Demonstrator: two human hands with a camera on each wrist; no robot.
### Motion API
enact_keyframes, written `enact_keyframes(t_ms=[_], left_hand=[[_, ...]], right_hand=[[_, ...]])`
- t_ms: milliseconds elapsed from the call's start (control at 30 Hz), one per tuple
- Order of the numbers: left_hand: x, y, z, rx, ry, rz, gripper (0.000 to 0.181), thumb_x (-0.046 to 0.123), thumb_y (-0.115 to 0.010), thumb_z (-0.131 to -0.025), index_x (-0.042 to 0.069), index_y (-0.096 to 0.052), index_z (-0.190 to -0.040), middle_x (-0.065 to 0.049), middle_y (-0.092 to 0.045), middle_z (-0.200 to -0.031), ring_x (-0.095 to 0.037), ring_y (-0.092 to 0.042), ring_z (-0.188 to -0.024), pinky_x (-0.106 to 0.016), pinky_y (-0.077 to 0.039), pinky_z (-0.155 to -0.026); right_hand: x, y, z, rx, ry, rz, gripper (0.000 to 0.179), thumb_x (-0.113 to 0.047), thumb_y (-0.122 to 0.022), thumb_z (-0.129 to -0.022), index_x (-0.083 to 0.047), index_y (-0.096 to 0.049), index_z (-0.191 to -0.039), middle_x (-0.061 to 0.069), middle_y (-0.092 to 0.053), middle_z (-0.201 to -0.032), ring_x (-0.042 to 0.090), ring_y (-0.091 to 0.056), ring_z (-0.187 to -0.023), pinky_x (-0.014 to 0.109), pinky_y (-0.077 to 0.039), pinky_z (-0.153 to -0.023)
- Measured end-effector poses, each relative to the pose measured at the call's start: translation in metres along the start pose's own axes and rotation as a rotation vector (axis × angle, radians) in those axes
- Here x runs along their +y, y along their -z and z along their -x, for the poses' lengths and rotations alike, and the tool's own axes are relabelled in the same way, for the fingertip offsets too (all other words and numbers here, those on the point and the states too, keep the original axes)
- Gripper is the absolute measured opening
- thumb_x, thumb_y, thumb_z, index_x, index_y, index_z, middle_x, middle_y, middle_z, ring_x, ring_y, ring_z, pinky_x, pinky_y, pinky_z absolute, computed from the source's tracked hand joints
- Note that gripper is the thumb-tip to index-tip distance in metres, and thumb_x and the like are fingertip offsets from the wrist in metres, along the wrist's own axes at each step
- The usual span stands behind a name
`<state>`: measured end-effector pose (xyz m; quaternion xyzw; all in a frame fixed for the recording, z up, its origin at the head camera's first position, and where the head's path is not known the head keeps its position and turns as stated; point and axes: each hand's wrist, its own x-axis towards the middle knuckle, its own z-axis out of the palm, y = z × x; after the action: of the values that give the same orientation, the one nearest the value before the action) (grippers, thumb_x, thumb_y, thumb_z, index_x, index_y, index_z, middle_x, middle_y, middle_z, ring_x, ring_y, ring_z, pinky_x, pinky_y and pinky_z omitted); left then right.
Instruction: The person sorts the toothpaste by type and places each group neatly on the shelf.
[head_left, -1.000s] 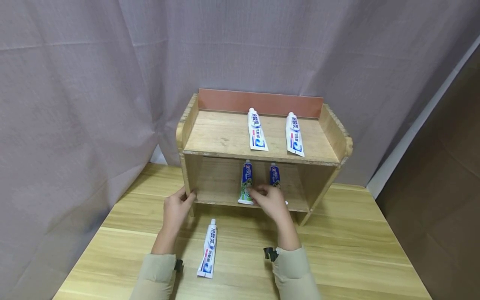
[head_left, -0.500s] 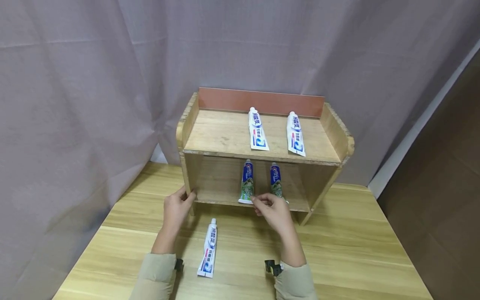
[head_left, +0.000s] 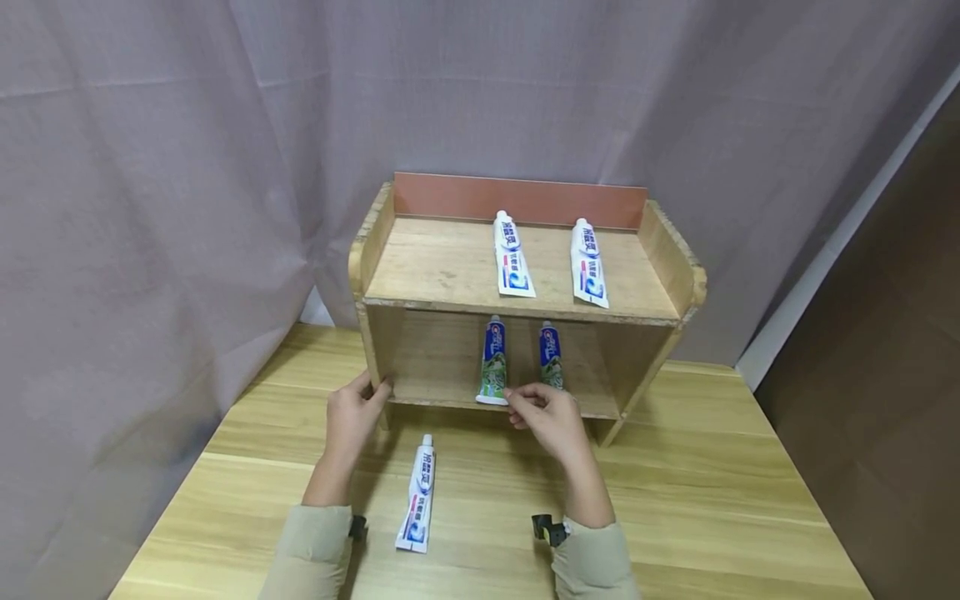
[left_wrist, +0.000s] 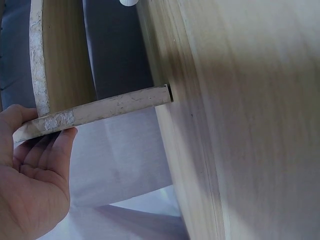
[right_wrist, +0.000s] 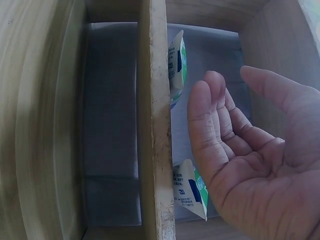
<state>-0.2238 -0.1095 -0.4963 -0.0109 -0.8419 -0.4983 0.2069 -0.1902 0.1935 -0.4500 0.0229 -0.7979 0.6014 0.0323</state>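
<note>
My left hand grips the lower left side panel of a small wooden shelf; in the left wrist view the thumb and fingers lie on either side of the panel's edge. My right hand is at the front of the lower board, its fingertips close to the bottom end of a blue-green toothpaste tube. In the right wrist view its fingers are gently bent, thumb apart, with nothing between them. A second blue-green toothpaste tube lies to the right, partly hidden by that hand.
Two white toothpaste tubes lie on the top board, caps toward the back. Another white toothpaste tube rests on the wooden table between my forearms. A grey curtain hangs behind the shelf; a brown panel stands at the right.
My right hand has drawn back from over the left blue-green tube toward the shelf's front edge, showing more of both tubes. The left hand keeps its grip on the panel.
</note>
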Motion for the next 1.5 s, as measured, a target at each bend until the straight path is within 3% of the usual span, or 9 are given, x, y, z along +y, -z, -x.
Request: enact_keyframes(t_ms=[133,367,667,1000,1200,1333,1500], left_hand=[[-0.002,-0.001,0.000,0.003,0.009,0.002,0.033,0.021,-0.071,-0.094,0.004,-0.071,-0.123,-0.024,-0.073,-0.103,-0.033,-0.075,-0.088,-0.029,-0.064,-0.067],[-0.003,0.000,0.001,-0.003,0.018,0.024,0.035,0.021,-0.071,-0.094,0.003,-0.070,-0.124,-0.025,-0.072,-0.105,-0.034,-0.075,-0.088,-0.028,-0.064,-0.067],[-0.001,-0.002,-0.001,-0.008,-0.001,0.042,0.034,0.019,-0.071,-0.094,0.003,-0.070,-0.124,-0.024,-0.073,-0.105,-0.033,-0.075,-0.089,-0.027,-0.063,-0.069],[0.001,0.000,-0.002,-0.009,0.013,0.039,0.033,0.019,-0.071,-0.094,0.002,-0.070,-0.123,-0.025,-0.072,-0.104,-0.034,-0.075,-0.090,-0.028,-0.063,-0.069],[0.001,0.001,-0.001,-0.016,0.031,0.000,0.034,0.022,-0.070,-0.095,0.004,-0.071,-0.124,-0.022,-0.073,-0.104,-0.033,-0.075,-0.091,-0.033,-0.064,-0.072],[0.000,0.001,-0.001,-0.018,0.030,0.003,0.035,0.022,-0.070,-0.095,0.004,-0.070,-0.124,-0.024,-0.073,-0.105,-0.034,-0.074,-0.092,-0.033,-0.064,-0.072],[0.000,0.000,-0.001,-0.023,0.033,0.019,0.035,0.022,-0.070,-0.095,0.004,-0.070,-0.125,-0.024,-0.072,-0.107,-0.033,-0.074,-0.093,-0.029,-0.063,-0.072]], right_hand=[[0.001,-0.001,-0.001,-0.009,0.009,0.005,0.026,-0.021,-0.074,-0.093,0.004,-0.073,-0.100,0.011,-0.072,-0.080,0.030,-0.072,-0.074,0.032,-0.064,-0.067],[0.002,-0.002,-0.002,-0.026,0.008,-0.009,0.025,-0.020,-0.073,-0.093,0.004,-0.072,-0.100,0.012,-0.072,-0.081,0.040,-0.071,-0.079,0.032,-0.064,-0.067],[-0.001,-0.004,0.000,-0.051,0.015,-0.017,0.025,-0.019,-0.072,-0.094,0.005,-0.071,-0.101,0.021,-0.071,-0.086,0.031,-0.071,-0.075,0.033,-0.064,-0.068],[-0.003,-0.007,0.000,-0.072,0.032,0.011,0.027,-0.023,-0.072,-0.094,0.003,-0.072,-0.100,0.023,-0.071,-0.087,0.025,-0.071,-0.074,0.033,-0.065,-0.069],[-0.002,-0.011,0.001,-0.090,0.026,0.010,0.026,-0.022,-0.072,-0.094,0.004,-0.072,-0.101,0.020,-0.071,-0.086,0.024,-0.071,-0.074,0.036,-0.065,-0.071],[-0.002,-0.016,0.002,-0.100,0.028,0.000,0.024,-0.020,-0.073,-0.094,0.003,-0.072,-0.099,0.018,-0.071,-0.084,0.024,-0.071,-0.074,0.033,-0.065,-0.069],[-0.001,-0.024,0.002,-0.123,0.030,-0.004,0.025,-0.022,-0.074,-0.092,0.002,-0.072,-0.097,0.018,-0.071,-0.084,0.029,-0.072,-0.074,0.038,-0.065,-0.071]])
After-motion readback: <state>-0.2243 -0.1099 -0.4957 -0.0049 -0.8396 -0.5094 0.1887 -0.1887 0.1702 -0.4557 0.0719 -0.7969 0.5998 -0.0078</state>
